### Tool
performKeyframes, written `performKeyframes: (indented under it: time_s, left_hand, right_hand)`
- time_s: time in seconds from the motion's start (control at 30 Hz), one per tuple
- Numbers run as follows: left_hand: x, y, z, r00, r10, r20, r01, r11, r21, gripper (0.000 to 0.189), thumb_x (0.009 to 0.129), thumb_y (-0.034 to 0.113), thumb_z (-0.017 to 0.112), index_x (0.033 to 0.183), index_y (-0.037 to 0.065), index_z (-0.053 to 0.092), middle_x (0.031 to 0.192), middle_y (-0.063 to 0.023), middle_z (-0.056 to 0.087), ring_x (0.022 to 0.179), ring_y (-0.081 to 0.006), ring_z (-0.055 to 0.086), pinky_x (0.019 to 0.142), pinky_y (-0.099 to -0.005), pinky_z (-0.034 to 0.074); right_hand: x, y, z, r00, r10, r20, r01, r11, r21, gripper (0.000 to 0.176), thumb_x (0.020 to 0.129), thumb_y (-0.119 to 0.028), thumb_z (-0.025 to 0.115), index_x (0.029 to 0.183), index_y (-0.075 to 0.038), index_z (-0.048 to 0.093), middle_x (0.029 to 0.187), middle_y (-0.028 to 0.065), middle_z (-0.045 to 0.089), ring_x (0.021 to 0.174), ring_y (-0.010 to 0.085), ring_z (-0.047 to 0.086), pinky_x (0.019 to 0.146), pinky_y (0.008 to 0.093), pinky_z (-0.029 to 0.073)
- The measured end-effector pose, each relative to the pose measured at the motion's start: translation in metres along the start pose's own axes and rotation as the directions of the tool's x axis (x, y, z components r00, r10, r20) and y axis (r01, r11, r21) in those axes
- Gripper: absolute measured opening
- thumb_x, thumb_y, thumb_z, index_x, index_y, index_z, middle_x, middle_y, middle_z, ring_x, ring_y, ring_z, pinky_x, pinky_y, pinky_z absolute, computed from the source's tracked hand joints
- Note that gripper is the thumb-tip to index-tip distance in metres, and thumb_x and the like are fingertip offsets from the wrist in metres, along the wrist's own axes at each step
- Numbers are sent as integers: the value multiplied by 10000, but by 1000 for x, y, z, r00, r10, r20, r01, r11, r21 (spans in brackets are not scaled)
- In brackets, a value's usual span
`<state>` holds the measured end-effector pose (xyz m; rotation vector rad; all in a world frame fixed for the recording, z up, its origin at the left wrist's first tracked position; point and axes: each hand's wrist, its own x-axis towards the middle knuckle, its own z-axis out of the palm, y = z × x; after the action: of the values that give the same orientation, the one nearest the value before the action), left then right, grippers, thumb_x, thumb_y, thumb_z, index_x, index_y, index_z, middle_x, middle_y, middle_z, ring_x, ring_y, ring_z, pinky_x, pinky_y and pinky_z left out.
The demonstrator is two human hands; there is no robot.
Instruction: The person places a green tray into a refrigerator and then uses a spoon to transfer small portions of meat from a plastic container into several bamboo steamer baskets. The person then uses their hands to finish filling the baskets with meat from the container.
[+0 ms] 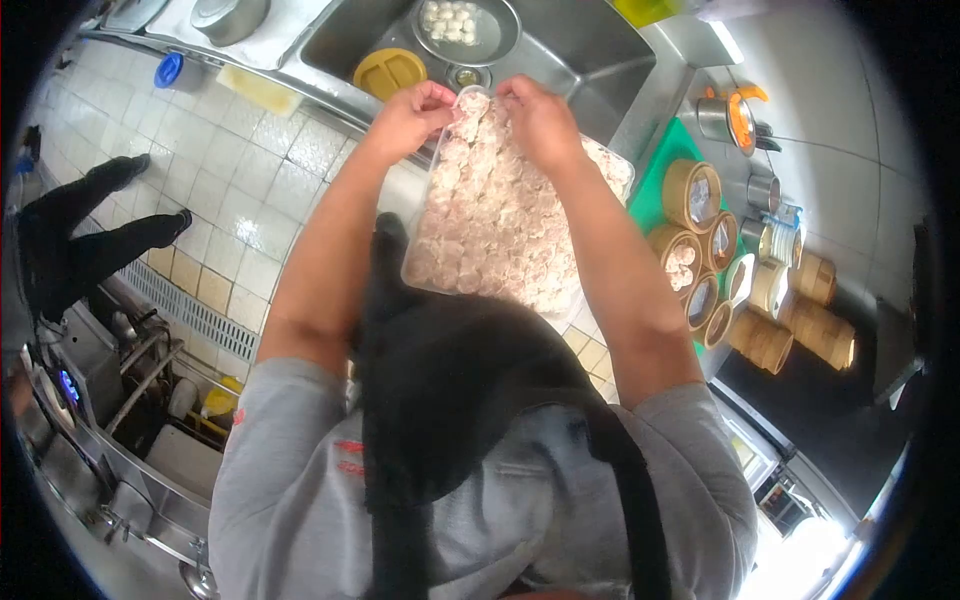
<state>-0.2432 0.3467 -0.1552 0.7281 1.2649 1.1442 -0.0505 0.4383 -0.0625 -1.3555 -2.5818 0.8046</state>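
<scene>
Sink [600, 60]: steel basin, lay just beyond the tray's far end.
Tray [412, 270]: sat on the counter edge in front of the person, long side running away from them, packed full.
Dumplings [490, 220]: pale and close-set, they covered the whole tray.
Steamers [692, 195]: bamboo, clustered right of the tray, some open with food inside.
Bowl [512, 40]: metal, in the sink, held white balls.
Left hand [408, 118]: pinched shut at the tray's far rim.
Right hand [542, 118]: pinched there too, close beside the left; rim or film, could not tell.
Lid [388, 70]: yellow, at the sink's near edge.
Grip tip: likely best to pull evenly with both hands and keep the tray level.
Tally: one sink, one tray, dozens of dumplings, about six open steamers plus stacks, one bowl, two hands, one lid.
</scene>
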Motion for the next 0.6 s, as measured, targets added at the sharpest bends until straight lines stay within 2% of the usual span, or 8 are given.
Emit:
performKeyframes:
  time_s: [0.07,0.17,0.27,0.37,0.43,0.53,0.6]
  left_hand:
    - [2,-1,-3,999,10,31,-10,1000,-1,337,865,111,776,1161,11,646,1012,-65,716,856,-123,674,743,-263,548]
    - [2,2,-7,996,10,92,-8,1000,-25,313,871,100,756,1156,28,649,1013,-47,721,835,-110,677,751,-240,537]
    - [3,4,-12,989,-17,147,28,997,-70,357,854,79,739,1191,26,635,1047,-60,718,863,-113,680,770,-246,542]
    - [7,2,-14,983,-16,182,35,994,-104,404,842,57,726,1229,16,616,1087,-75,710,897,-127,683,783,-258,553]
    - [9,3,-15,979,-18,202,40,994,-103,431,843,41,732,1253,0,605,1117,-96,703,937,-151,691,798,-278,574]
    - [5,7,-12,985,-27,171,31,999,-19,454,829,44,679,1273,15,588,1108,-70,709,919,-122,682,809,-256,544]
    - [12,-1,-15,980,-19,198,26,999,-33,464,828,51,724,1270,5,590,1130,-99,698,936,-153,682,809,-277,562]
  right_hand:
    - [-2,1,6,972,-222,-80,212,970,-118,167,955,-97,615,1096,-89,705,1329,154,659,1268,346,586,1062,396,472]
    - [-8,0,17,926,-377,-31,363,909,-206,223,937,-119,645,1151,-116,708,1489,134,546,1412,358,453,1159,447,387]
    - [-16,-7,22,941,-337,25,334,915,-225,270,953,-193,626,1199,-190,737,1544,134,497,1466,373,397,1179,524,353]
    - [-15,-7,21,943,-328,56,333,920,-209,299,970,-266,639,1253,-210,720,1597,133,430,1498,372,355,1188,566,324]
    - [-10,-5,21,940,-323,113,341,911,-233,315,970,-285,653,1273,-220,708,1608,138,413,1503,373,350,1188,571,322]
    - [-9,-8,19,940,-301,164,334,910,-247,324,956,-273,674,1275,-226,698,1619,151,393,1506,372,348,1186,578,320]
    - [-8,-11,17,940,-285,189,326,913,-245,320,943,-253,687,1260,-219,697,1622,160,384,1502,371,356,1180,583,326]
